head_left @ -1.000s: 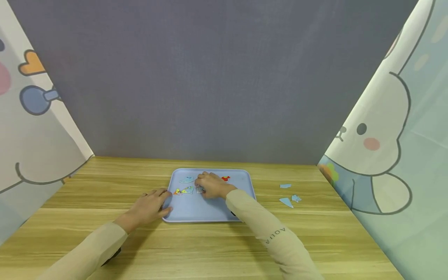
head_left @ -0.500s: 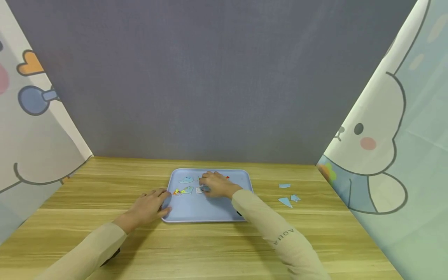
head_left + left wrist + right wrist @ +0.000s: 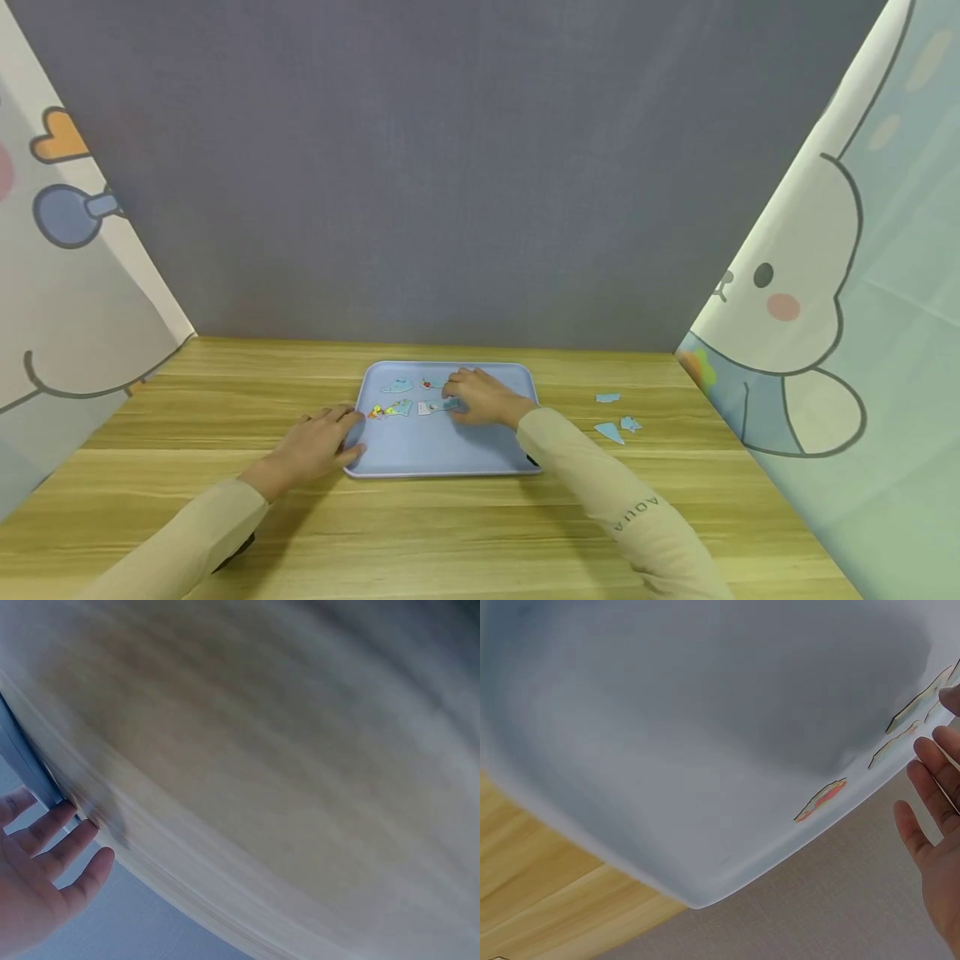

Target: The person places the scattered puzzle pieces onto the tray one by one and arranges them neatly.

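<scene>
My right hand [image 3: 486, 398] is over the blue tray [image 3: 442, 454], fingertips at the right end of a pale, printed puzzle piece [image 3: 431, 407]. In the right wrist view its fingers [image 3: 930, 791] look fairly straight, and its contact with the piece is unclear. Left of it lie a yellow-and-orange printed piece [image 3: 390, 409] and a light blue piece [image 3: 397, 386]. Behind, another piece [image 3: 429, 384] shows partly. A red-printed piece [image 3: 821, 800] is visible only in the right wrist view. My left hand [image 3: 311, 446] rests at the tray's left edge, fingers relaxed.
Several light blue pieces, among them a triangular one [image 3: 610, 432], lie on the wooden table [image 3: 450, 533] right of the tray. A grey panel [image 3: 450, 183] rises behind the table, and printed cloths [image 3: 787, 333] stand at both sides.
My right hand has shifted rightward, uncovering more of the pale piece and part of the piece behind, while covering the red-printed one. My left hand stays at the tray's edge.
</scene>
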`<state>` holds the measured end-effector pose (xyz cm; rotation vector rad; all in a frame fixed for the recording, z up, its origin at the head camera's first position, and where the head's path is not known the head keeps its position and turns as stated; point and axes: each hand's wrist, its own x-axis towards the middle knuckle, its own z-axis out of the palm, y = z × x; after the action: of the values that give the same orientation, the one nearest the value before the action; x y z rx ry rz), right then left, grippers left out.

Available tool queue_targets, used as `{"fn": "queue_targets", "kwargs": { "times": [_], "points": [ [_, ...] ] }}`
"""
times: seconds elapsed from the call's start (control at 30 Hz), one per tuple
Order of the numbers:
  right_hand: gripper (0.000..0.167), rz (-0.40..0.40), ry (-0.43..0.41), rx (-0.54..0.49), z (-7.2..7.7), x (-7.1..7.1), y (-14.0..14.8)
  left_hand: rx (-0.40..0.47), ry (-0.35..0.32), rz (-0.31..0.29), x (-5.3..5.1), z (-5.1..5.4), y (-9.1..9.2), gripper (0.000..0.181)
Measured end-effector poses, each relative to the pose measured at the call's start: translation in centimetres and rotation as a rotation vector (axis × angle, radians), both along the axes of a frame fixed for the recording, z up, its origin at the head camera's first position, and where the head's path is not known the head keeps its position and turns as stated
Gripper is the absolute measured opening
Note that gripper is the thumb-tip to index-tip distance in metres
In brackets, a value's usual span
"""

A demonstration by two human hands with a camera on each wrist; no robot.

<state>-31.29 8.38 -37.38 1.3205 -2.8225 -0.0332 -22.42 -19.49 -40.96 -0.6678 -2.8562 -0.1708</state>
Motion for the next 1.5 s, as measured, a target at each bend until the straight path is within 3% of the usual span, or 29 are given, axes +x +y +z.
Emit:
{"fn": "queue_targets", "kwargs": {
  "times": [0.77, 1.03, 1.5],
  "points": [
    [0.026, 0.028, 0.042, -0.105, -1.0, 1.4, 5.2, 0.004, -0.011, 0.009, 0.1, 0.0, 0.1, 0.048],
    [0.025, 0.058, 0.097, -0.147, -1.1, 2.0, 7.4, 0.011, -0.014, 0.008, 0.1, 0.1, 0.1, 0.049],
    [0.028, -0.014, 0.07, -0.2, -0.8, 3.0, 11.4, 0.009, 0.002, 0.005, -0.1, -0.2, 0.0, 0.048]
  ]
}}
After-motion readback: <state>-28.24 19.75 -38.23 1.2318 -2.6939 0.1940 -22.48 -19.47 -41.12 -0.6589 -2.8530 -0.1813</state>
